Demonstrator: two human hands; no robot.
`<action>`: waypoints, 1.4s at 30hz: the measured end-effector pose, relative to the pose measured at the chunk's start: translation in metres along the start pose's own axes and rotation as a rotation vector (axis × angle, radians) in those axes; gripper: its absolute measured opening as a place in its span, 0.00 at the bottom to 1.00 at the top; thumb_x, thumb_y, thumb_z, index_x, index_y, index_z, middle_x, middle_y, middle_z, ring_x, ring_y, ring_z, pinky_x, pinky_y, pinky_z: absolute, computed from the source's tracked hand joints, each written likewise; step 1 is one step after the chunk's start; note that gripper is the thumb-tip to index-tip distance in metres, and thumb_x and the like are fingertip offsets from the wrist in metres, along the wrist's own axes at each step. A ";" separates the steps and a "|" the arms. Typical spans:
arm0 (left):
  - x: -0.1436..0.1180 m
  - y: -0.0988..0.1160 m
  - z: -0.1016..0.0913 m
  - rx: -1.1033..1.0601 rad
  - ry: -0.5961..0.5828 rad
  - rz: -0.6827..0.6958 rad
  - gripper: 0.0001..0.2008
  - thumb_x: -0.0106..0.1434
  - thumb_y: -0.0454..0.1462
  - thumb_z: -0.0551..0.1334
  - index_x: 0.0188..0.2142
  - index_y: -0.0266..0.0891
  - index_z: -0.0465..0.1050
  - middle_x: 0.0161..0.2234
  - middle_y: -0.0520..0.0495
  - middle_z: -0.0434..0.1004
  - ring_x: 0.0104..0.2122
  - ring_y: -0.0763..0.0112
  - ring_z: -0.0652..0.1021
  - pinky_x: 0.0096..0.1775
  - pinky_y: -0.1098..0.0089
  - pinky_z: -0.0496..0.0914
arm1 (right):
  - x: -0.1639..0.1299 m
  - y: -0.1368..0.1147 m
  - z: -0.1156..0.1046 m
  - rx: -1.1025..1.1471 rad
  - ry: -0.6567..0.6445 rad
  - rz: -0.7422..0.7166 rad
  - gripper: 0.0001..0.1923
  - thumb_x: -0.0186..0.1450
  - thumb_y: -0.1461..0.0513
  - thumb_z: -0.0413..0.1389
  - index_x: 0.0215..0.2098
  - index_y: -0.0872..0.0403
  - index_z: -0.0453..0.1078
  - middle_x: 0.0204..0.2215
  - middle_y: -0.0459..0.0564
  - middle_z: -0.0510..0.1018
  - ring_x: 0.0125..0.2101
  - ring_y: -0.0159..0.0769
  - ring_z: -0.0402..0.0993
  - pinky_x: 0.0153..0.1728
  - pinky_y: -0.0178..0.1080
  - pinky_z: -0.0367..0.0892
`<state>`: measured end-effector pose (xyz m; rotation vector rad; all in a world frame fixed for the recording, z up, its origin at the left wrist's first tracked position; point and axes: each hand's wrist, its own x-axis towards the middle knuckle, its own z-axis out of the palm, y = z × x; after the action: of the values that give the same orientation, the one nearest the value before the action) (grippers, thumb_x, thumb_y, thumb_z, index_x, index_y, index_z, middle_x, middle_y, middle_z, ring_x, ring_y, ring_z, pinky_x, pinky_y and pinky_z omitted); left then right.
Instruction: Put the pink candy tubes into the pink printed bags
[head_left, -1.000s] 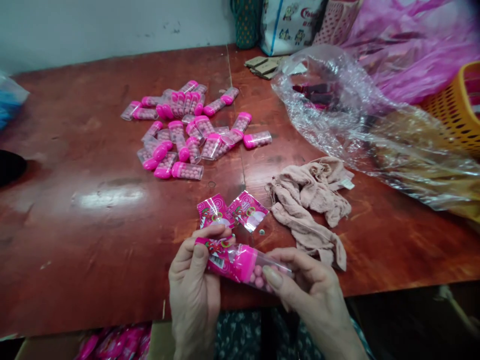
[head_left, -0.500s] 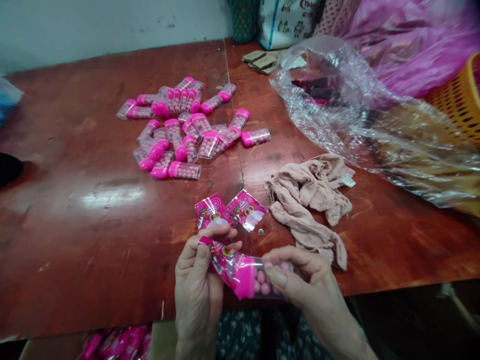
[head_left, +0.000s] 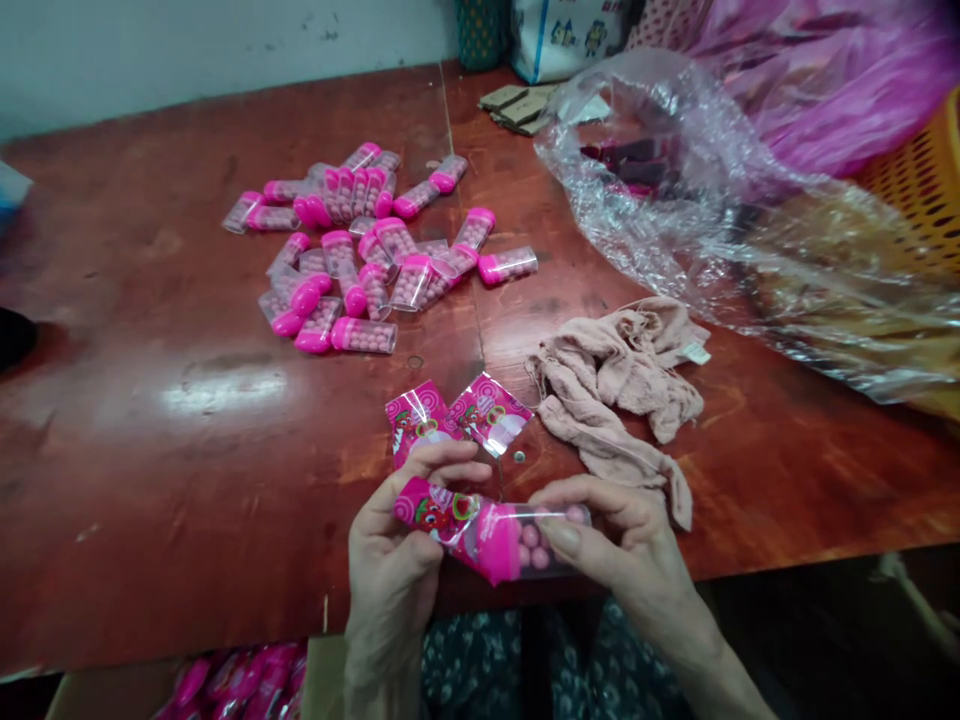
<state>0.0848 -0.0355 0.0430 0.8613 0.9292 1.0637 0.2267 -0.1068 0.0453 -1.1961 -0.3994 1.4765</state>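
A: What's nearest?
B: Cardboard box (head_left: 112, 696) below the worktop (head_left: 187, 500) edge, left side, pink packs (head_left: 247, 685) inside. Patterned clothing (head_left: 469, 655) in the middle.

A: Hands?
B: Right hand (head_left: 637, 550): fingers closed, thumb on top, on the clear body of a pink-capped candy tube (head_left: 498, 542). Left hand (head_left: 397, 560): thumb and fingers parted around the free end of a printed pink wrapper (head_left: 442, 515). Can't tell if they pinch it.

A: Where's the tube?
B: Over the worktop's near edge, between the hands, lying roughly level, cap to the left. Wrapper is at the cap end; can't tell how far over the cap it reaches. Pink balls in the clear part.

A: Past that?
B: Two flat pink sachets (head_left: 493, 413) just beyond the left fingers, side by side. Crumpled beige cloth (head_left: 615, 390) to their right.

A: Farther?
B: Loose pile of filled tubes (head_left: 341, 262), most lying down. Right: crinkled clear plastic bag (head_left: 645, 230), orange basket (head_left: 919, 205). Back: cardboard pieces (head_left: 517, 106), white printed bag (head_left: 566, 40).
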 end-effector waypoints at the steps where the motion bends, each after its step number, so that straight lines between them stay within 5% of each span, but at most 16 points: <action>1: -0.001 0.001 0.002 0.004 0.006 -0.006 0.17 0.46 0.45 0.70 0.34 0.37 0.78 0.40 0.41 0.76 0.34 0.64 0.77 0.35 0.70 0.72 | 0.000 -0.001 0.000 0.001 -0.013 0.008 0.05 0.56 0.62 0.62 0.31 0.54 0.76 0.23 0.46 0.81 0.24 0.33 0.78 0.29 0.33 0.76; 8: -0.005 0.005 0.007 -0.008 -0.004 -0.033 0.11 0.48 0.39 0.67 0.33 0.38 0.78 0.40 0.39 0.75 0.33 0.61 0.76 0.29 0.68 0.71 | 0.003 -0.008 -0.001 0.016 -0.039 0.098 0.04 0.55 0.62 0.62 0.30 0.54 0.76 0.21 0.44 0.80 0.21 0.28 0.76 0.25 0.29 0.73; 14: -0.004 0.005 0.007 -0.013 -0.024 -0.032 0.12 0.48 0.37 0.65 0.33 0.35 0.78 0.41 0.37 0.74 0.37 0.57 0.76 0.32 0.65 0.73 | 0.004 0.000 -0.004 -0.130 -0.019 -0.009 0.05 0.57 0.62 0.61 0.32 0.54 0.75 0.22 0.44 0.80 0.22 0.30 0.77 0.24 0.29 0.73; 17: -0.001 0.001 0.006 0.009 0.018 0.022 0.11 0.47 0.33 0.66 0.34 0.37 0.76 0.44 0.38 0.73 0.40 0.55 0.76 0.35 0.63 0.74 | 0.003 0.003 -0.005 -0.246 0.002 -0.155 0.05 0.59 0.62 0.59 0.35 0.52 0.74 0.24 0.44 0.80 0.23 0.31 0.77 0.25 0.31 0.74; 21: -0.001 -0.003 0.011 0.015 0.120 0.096 0.25 0.44 0.27 0.69 0.43 0.43 0.71 0.51 0.40 0.70 0.43 0.54 0.76 0.39 0.59 0.74 | 0.001 0.002 -0.004 -0.633 0.126 -0.562 0.07 0.58 0.64 0.60 0.35 0.51 0.74 0.28 0.45 0.81 0.26 0.33 0.77 0.30 0.33 0.73; 24: -0.005 -0.003 0.018 -0.013 0.153 0.057 0.33 0.45 0.27 0.69 0.51 0.46 0.66 0.54 0.40 0.67 0.46 0.52 0.75 0.42 0.60 0.73 | -0.001 0.004 -0.001 -0.843 0.145 -0.773 0.10 0.59 0.65 0.59 0.40 0.52 0.73 0.30 0.47 0.81 0.28 0.36 0.77 0.28 0.36 0.73; 27: -0.008 -0.003 0.022 -0.061 0.176 -0.023 0.29 0.51 0.28 0.66 0.52 0.45 0.65 0.54 0.40 0.69 0.49 0.54 0.73 0.46 0.60 0.71 | -0.002 0.010 0.001 -0.943 0.133 -0.853 0.13 0.60 0.65 0.57 0.45 0.53 0.71 0.30 0.49 0.81 0.29 0.37 0.77 0.25 0.36 0.72; 35: -0.004 -0.007 0.011 -0.241 0.036 -0.197 0.21 0.55 0.29 0.63 0.49 0.42 0.71 0.51 0.41 0.73 0.53 0.60 0.70 0.49 0.67 0.68 | -0.001 0.013 0.004 -0.842 0.200 -0.773 0.11 0.60 0.64 0.58 0.43 0.52 0.71 0.31 0.46 0.81 0.29 0.36 0.77 0.28 0.35 0.72; 42: -0.008 -0.006 0.005 -0.291 0.007 -0.322 0.15 0.56 0.32 0.63 0.44 0.39 0.75 0.46 0.39 0.77 0.47 0.55 0.75 0.47 0.61 0.70 | 0.000 0.013 0.004 -0.744 0.201 -0.681 0.09 0.61 0.62 0.58 0.40 0.51 0.73 0.30 0.46 0.80 0.29 0.36 0.76 0.23 0.32 0.70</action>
<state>0.0901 -0.0452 0.0407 0.4492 0.8580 0.8932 0.2163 -0.1093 0.0367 -1.5473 -1.1506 0.6048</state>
